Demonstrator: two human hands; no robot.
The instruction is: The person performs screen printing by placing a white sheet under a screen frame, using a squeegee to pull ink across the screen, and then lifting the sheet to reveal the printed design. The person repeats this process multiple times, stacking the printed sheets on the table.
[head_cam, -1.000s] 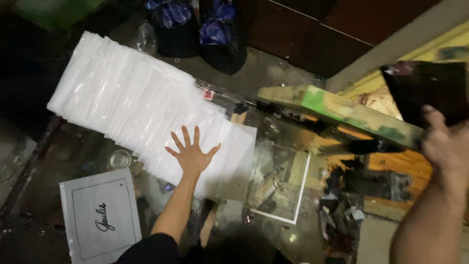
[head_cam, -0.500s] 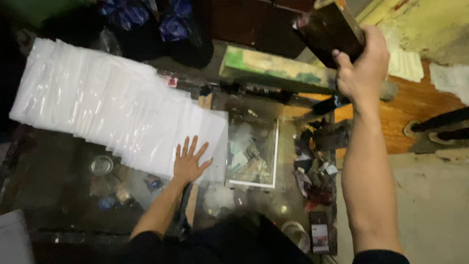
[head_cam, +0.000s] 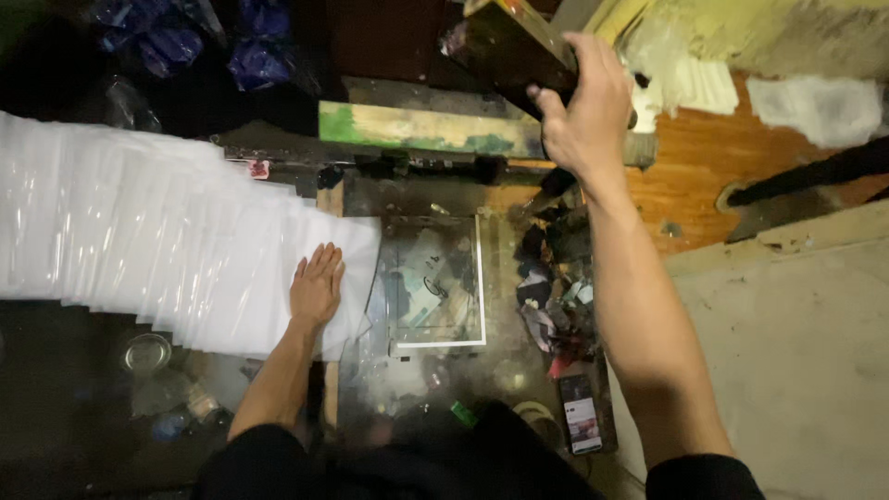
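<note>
Bare forearms, black sleeves pushed up

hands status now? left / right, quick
Left hand: open, flat, palm down on the fanned white plastic sheets.
Right hand: closed, gripping a dark framed board, raised over the green-stained wooden bar.
</note>
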